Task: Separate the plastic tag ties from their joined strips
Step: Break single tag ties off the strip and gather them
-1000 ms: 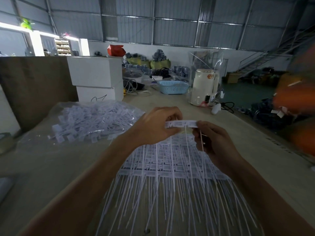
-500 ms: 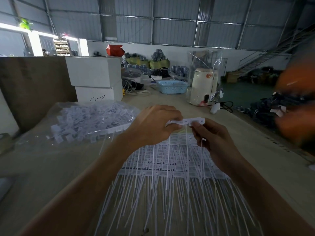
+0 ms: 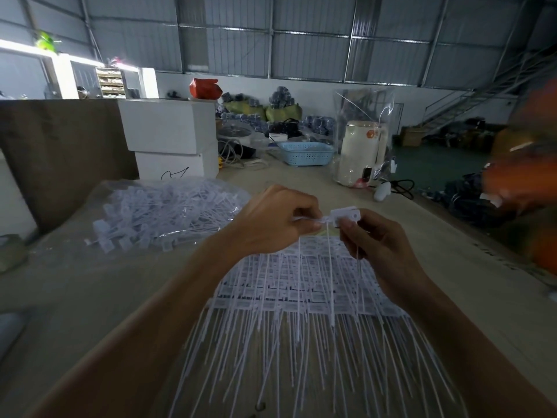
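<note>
Between my hands, above the table, I hold a short strip of white plastic tag ties (image 3: 342,215). My left hand (image 3: 277,220) pinches its left end and my right hand (image 3: 369,236) pinches the tag at its right end, which stands tilted up from the rest. Thin white tails hang down from the strip. Below my hands a stack of joined tie strips (image 3: 304,285) lies on the table, tails fanned toward me. A clear bag piled with loose separated ties (image 3: 168,212) lies to the left.
Two stacked white boxes (image 3: 171,137) stand behind the bag, beside a brown board (image 3: 60,146). Farther back are a blue basket (image 3: 306,153) and a white kettle (image 3: 360,152). A blurred orange shape (image 3: 524,188) moves at the right edge. A tape roll (image 3: 10,251) sits far left.
My hands have lifted the strip slightly and shifted it right. The right end tag has bent up away from the part in my left hand. The orange shape at the right keeps moving.
</note>
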`<state>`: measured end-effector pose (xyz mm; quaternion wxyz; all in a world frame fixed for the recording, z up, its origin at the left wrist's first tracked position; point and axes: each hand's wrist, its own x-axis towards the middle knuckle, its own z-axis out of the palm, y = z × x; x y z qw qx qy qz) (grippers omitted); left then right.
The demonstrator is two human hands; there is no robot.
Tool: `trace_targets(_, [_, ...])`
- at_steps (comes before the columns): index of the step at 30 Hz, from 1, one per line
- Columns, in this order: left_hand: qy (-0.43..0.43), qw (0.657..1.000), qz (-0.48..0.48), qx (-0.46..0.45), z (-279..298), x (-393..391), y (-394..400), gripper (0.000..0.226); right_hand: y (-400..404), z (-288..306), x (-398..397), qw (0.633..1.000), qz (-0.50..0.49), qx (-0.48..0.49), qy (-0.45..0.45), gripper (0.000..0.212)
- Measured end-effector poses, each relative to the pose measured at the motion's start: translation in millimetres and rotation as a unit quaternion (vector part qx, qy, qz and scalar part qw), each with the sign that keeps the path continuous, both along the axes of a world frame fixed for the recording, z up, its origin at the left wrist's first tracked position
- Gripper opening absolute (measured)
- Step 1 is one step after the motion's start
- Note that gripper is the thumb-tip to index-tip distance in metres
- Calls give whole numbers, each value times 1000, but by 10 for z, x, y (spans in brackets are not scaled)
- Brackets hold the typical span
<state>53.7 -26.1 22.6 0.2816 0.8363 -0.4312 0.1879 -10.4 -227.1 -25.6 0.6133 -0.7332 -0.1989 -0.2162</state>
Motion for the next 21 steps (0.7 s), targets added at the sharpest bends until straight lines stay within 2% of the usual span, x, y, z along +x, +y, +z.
trace_targets(4, [50, 998, -18, -18, -8, -6, 5, 5, -6, 1, -23, 1000, 1, -19, -2, 24])
trace_targets(9, [146, 984, -85, -61, -23, -5, 20, 11, -1, 26, -33, 997, -31, -58, -36, 19])
trace_targets(12, [132, 983, -99, -74, -22, 12, 15, 3, 0, 27, -31, 998, -36, -45, -28, 19])
trace_targets(16, [130, 984, -107, -60, -12, 14, 15, 6, 1, 21, 1, 996, -65, -62, -22, 22])
trace_targets(21, [138, 984, -103, -54, -37, 31, 10, 10, -12, -19, 39, 996, -76, -39, 4, 30])
